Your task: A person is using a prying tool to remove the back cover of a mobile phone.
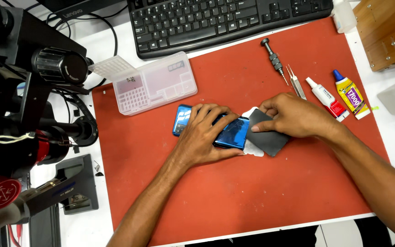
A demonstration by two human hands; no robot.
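phone (232, 132) pinned under left hand (202, 137) grip

Head view, steeply down, seemingly close
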